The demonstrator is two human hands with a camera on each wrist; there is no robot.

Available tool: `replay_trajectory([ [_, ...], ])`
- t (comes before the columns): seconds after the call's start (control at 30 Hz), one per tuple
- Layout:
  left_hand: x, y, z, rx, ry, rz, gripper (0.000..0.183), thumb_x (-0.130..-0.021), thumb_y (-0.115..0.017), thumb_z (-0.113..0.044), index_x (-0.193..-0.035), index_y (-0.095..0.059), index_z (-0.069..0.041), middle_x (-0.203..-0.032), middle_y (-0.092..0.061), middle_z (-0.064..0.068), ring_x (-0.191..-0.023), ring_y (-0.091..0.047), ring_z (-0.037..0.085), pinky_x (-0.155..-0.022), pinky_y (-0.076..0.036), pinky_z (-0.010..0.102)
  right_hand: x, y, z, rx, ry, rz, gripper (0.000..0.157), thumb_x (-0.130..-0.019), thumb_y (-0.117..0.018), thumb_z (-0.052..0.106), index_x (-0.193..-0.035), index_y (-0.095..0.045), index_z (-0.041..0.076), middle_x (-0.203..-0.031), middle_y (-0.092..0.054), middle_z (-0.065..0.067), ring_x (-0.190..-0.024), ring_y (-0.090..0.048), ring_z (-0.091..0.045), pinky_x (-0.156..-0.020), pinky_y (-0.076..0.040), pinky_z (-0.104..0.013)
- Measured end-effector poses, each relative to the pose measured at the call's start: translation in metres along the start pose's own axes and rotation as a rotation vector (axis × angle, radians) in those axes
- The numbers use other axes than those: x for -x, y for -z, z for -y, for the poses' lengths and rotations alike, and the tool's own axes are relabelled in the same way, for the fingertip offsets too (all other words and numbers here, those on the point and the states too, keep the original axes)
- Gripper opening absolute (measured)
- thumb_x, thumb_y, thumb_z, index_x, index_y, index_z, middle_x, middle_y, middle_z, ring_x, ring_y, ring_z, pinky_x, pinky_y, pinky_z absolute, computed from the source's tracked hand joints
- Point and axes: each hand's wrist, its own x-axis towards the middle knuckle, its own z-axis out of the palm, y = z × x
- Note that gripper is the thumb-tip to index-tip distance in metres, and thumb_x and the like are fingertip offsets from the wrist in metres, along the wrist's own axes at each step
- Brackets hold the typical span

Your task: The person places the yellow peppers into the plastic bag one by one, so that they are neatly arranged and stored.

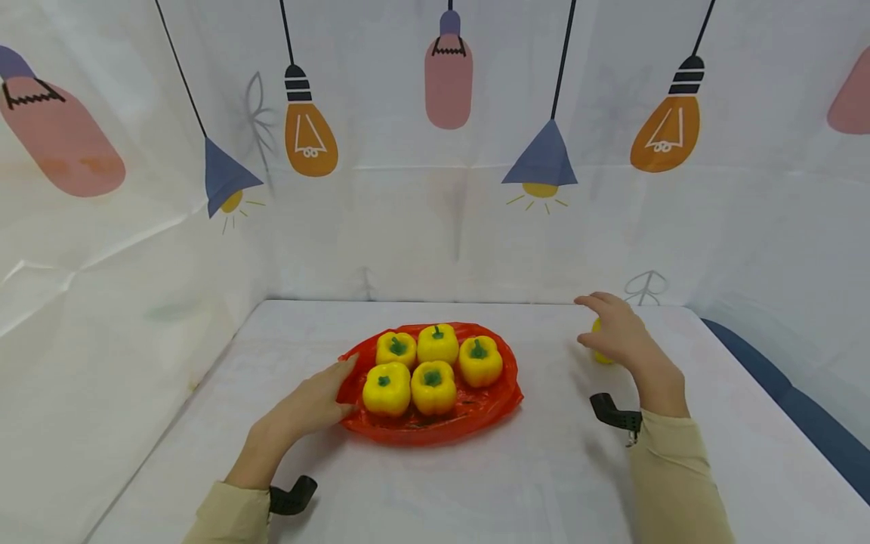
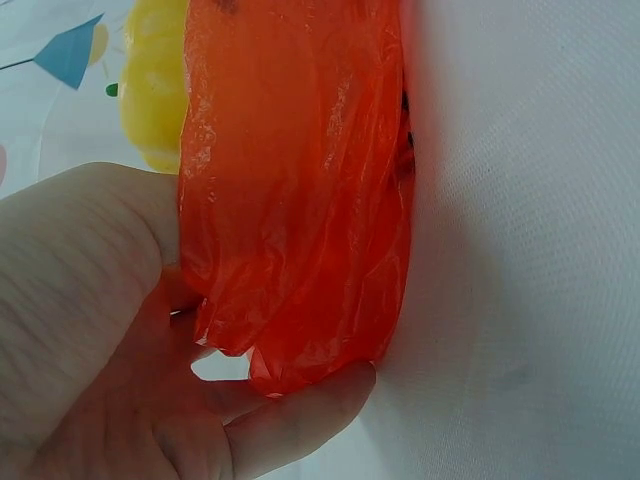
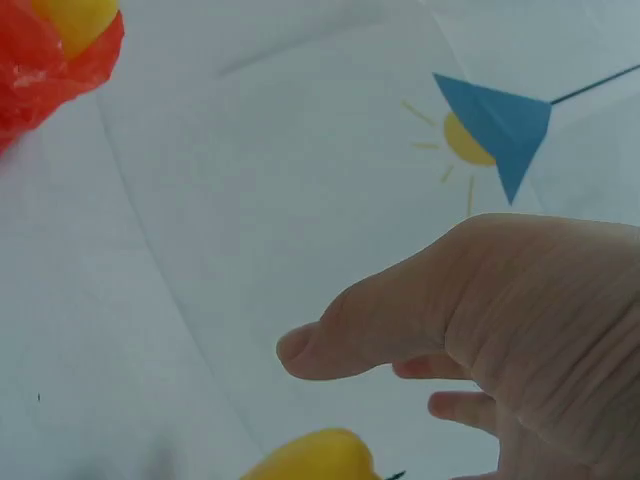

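Observation:
Several yellow bell peppers (image 1: 433, 387) with green stems sit on a red plastic bag (image 1: 435, 432), spread in an oval. At the bag's left end is my left hand (image 1: 309, 400), its fingers and thumb bent round the crumpled edge. The left wrist view shows a fingertip (image 2: 350, 385) against the red plastic (image 2: 300, 200), with part of the hand hidden behind it. Over at the right, my right hand (image 1: 618, 332) hovers with parted fingers by a single yellow bell pepper (image 1: 601, 357), which it mostly covers. In the right wrist view, that pepper (image 3: 320, 460) lies apart from the thumb (image 3: 350, 325).
The white table (image 1: 530, 483) ends at a white cloth backdrop (image 1: 394, 234) printed with lamps and bulbs. A dark blue seat-like shape (image 1: 795, 400) is beyond the table's right edge. A black wrist strap device (image 1: 615, 414) is on each forearm.

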Motion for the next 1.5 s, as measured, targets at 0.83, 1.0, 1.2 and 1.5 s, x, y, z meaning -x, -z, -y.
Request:
replay_trajectory([
  [0.83,0.0,-0.002,0.001,0.004,-0.002,0.0,0.081,-0.09,-0.071,-0.021,-0.157,-0.027,-0.008,-0.16,-0.036,0.015,-0.146,-0.035,0.04,-0.112,-0.036,0.064,0.011,0.002,-0.019,-0.078,-0.109,0.255,0.076,-0.077,-0.073,0.022,-0.147,-0.047,0.008,-0.146,-0.046,-0.027,-0.11,-0.049,-0.038,-0.095,-0.046,-0.063],
  [1.0,0.0,-0.002,0.0,0.003,-0.003,0.001,0.081,-0.09,-0.07,-0.021,-0.157,-0.027,-0.008,-0.16,-0.036,0.014,-0.146,-0.035,0.04,-0.113,-0.036,0.064,0.012,0.007,-0.004,-0.085,-0.055,0.227,0.074,-0.077,-0.073,0.023,-0.146,-0.049,0.009,-0.145,-0.048,-0.024,-0.108,-0.05,-0.035,-0.093,-0.048,-0.059],
  [1.2,0.0,-0.001,-0.001,0.003,-0.005,-0.001,0.081,-0.09,-0.07,-0.021,-0.157,-0.028,-0.007,-0.16,-0.036,0.015,-0.146,-0.035,0.04,-0.112,-0.036,0.064,0.018,0.016,0.028,-0.118,0.025,0.162,0.07,-0.079,-0.074,0.024,-0.144,-0.051,0.014,-0.135,-0.055,-0.017,-0.107,-0.051,-0.031,-0.088,-0.05,-0.048],
  [1.5,-0.001,-0.001,0.001,-0.005,-0.007,0.0,0.08,-0.09,-0.07,-0.021,-0.157,-0.028,-0.006,-0.16,-0.036,0.015,-0.146,-0.035,0.04,-0.112,-0.036,0.064,0.028,0.016,0.084,-0.206,0.126,0.179,0.067,-0.08,-0.077,0.026,-0.142,-0.053,0.023,-0.132,-0.058,-0.003,-0.11,-0.053,-0.025,-0.087,-0.055,-0.038],
])
